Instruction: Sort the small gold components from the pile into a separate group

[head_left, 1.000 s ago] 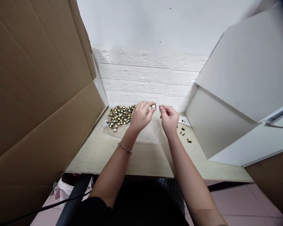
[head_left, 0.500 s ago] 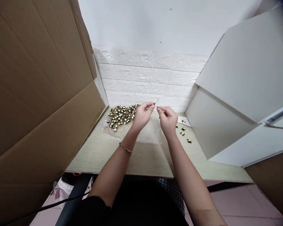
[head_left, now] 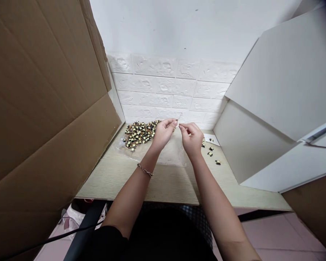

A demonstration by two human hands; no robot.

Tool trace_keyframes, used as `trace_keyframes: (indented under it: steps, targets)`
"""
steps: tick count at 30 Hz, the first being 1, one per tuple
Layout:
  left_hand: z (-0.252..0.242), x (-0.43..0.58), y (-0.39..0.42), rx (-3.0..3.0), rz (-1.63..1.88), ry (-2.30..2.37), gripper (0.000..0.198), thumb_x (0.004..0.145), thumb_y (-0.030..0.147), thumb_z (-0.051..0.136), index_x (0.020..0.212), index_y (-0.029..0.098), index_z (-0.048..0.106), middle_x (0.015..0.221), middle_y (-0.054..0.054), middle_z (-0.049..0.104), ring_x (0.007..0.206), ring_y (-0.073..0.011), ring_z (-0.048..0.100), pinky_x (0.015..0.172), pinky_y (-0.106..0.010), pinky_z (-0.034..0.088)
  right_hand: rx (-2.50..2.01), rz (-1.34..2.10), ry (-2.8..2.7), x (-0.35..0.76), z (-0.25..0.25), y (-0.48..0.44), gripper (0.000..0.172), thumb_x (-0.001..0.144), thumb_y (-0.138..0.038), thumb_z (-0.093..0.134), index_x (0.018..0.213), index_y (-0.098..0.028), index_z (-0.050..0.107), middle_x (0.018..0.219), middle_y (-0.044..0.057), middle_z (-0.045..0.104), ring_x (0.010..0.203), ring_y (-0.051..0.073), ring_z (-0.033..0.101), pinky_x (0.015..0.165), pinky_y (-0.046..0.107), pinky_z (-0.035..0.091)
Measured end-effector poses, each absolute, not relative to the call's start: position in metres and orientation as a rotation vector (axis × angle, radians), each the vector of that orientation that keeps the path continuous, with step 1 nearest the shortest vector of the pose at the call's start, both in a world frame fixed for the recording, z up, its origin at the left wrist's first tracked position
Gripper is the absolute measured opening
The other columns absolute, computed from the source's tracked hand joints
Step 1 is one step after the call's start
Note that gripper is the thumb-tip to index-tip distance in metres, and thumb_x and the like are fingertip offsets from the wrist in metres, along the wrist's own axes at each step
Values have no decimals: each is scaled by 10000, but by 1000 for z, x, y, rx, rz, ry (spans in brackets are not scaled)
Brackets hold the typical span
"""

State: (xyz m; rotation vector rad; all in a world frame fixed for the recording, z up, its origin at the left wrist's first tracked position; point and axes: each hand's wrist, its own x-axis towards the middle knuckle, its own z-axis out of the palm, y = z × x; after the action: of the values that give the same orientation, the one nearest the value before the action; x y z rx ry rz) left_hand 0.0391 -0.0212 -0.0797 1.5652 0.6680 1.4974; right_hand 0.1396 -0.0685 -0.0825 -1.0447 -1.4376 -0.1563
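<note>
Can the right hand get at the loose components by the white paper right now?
Likely yes: the right hand is just beside the loose components, and no object stands between them.

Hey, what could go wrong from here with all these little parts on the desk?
The pile of small yellow-and-black components lies on a clear plastic bag just beside the left hand, so a careless brush might scatter it. The loose components near the right hand could get knocked or mixed up. Anything pinched at the left fingertips could slip, though it's too small to make out.
</note>
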Motion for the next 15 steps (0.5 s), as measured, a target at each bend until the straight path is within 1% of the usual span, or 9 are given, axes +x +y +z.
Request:
trace_keyframes:
  steps: [4,8,11,15]
  targets:
    - [-82,36,-20,1855,1669,933,199,740,277,534,869,141,600,801,-38,624,716,-118,537,662,-240,421,-1042,-175,-1460,140,-84,-67,179,799,-248,453,775,-205,626,729,21,607,685,127,534,623,259,421]
    - [-81,29,-24,2230,1811,1058,155,772,243,507,872,158,589,849,-45,618,815,-148,531,755,-273,408,-1064,-199,-1488,139,-86,-65,195,812,-227,418,784,-207,610,749,26,596,726,135,533,667,267,419]
    - [-80,26,-26,2412,1828,1099,172,802,256,471,898,156,571,877,-53,613,861,-164,514,809,-293,381,-1071,-220,-1507,139,-87,-64,184,813,-214,413,783,-205,594,746,24,583,730,133,524,674,262,411]
    - [-81,25,-26,2544,1768,1165,207,824,284,432,936,164,558,909,-57,601,881,-180,489,817,-304,354,-1110,-256,-1528,141,-88,-63,165,810,-211,412,767,-207,571,738,18,564,727,136,507,668,261,399]
